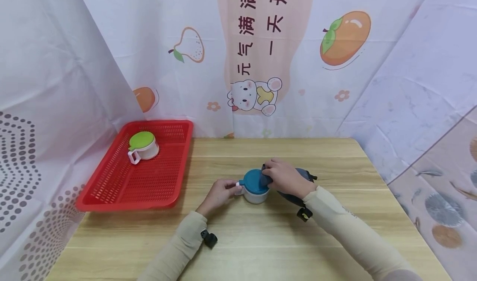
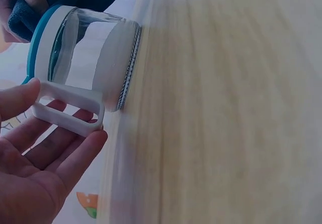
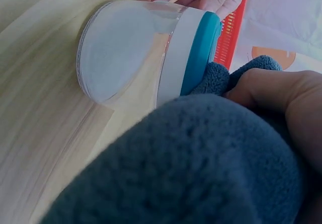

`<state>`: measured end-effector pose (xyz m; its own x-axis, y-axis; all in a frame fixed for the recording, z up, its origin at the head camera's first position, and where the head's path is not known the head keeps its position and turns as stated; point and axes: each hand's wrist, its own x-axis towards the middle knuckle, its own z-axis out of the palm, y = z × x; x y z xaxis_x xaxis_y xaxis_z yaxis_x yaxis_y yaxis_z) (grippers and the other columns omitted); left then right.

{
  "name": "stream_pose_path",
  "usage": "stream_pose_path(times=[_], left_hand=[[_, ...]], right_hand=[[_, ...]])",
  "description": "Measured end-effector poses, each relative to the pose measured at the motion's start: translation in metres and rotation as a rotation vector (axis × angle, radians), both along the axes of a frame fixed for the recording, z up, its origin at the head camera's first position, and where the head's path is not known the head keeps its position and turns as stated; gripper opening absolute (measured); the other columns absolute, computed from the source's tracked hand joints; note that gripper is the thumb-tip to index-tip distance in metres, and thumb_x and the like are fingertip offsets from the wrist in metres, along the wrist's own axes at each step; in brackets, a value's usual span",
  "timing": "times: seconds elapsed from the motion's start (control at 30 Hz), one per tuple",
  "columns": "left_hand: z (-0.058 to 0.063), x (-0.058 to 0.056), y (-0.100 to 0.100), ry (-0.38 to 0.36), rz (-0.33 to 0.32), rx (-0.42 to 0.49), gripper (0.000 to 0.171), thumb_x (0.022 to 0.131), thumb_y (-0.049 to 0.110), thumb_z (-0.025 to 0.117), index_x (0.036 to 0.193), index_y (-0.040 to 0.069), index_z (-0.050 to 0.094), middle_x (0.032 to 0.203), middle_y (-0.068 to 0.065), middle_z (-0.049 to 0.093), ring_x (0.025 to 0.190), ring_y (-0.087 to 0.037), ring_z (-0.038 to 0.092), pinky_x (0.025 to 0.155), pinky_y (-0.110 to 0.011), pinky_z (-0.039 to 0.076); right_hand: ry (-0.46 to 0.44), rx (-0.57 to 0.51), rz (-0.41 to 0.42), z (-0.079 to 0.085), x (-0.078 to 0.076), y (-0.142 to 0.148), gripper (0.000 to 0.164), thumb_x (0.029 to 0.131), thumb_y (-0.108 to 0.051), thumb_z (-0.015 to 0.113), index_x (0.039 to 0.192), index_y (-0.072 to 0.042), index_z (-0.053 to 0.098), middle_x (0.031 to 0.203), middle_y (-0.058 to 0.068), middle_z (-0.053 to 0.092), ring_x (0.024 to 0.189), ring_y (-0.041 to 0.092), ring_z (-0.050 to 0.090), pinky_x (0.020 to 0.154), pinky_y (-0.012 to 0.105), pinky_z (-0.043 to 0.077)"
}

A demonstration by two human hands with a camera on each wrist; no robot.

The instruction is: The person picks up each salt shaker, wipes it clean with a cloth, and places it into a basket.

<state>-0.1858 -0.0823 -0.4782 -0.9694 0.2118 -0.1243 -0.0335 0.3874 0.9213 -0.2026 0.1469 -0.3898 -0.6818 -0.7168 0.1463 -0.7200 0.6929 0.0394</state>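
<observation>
A clear seasoning jar [image 1: 256,197] with a white collar and a teal lid [image 1: 252,179] stands upright on the wooden table. My left hand [image 1: 219,195] holds its white handle [image 2: 70,95] between thumb and fingers. From the other side, my right hand [image 1: 286,178] grips a dark blue-grey cloth [image 3: 176,158] and presses a bunched part of it against the lid. The rest of the cloth hangs below and behind that hand, covering part of the jar in the right wrist view. Through the jar's wall I see a whitish bottom.
To the left, a red plastic basket [image 1: 149,190] stands on the table against the curtain. Inside it is a similar jar with a green lid [image 1: 141,140] and a white handle. A printed curtain [image 1: 201,90] hangs along the table's far edge.
</observation>
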Motion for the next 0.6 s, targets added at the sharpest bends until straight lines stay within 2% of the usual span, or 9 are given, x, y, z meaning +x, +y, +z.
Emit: stream_pose_path(times=[0.27, 0.6], left_hand=[[0.0013, 0.0014, 0.0011, 0.050, -0.036, -0.082, 0.023, 0.079, 0.033, 0.067, 0.096, 0.018, 0.068, 0.092, 0.001, 0.067, 0.083, -0.012, 0.055, 0.076, -0.027, 0.047], [-0.0040, -0.0004, 0.0021, 0.014, -0.033, -0.066, 0.024, 0.080, 0.039, 0.064, 0.095, 0.020, 0.068, 0.089, 0.002, 0.065, 0.080, -0.013, 0.055, 0.070, -0.025, 0.049]], right_hand=[[-0.019, 0.005, -0.001, 0.0019, 0.0002, -0.0002, 0.027, 0.070, -0.021, 0.076, 0.094, -0.012, 0.069, 0.091, 0.001, 0.059, 0.080, 0.014, 0.046, 0.069, 0.028, 0.048], [-0.046, 0.035, -0.005, 0.0059, 0.0011, -0.0027, 0.026, 0.070, -0.020, 0.076, 0.093, -0.012, 0.070, 0.091, 0.002, 0.059, 0.080, 0.014, 0.046, 0.069, 0.027, 0.048]])
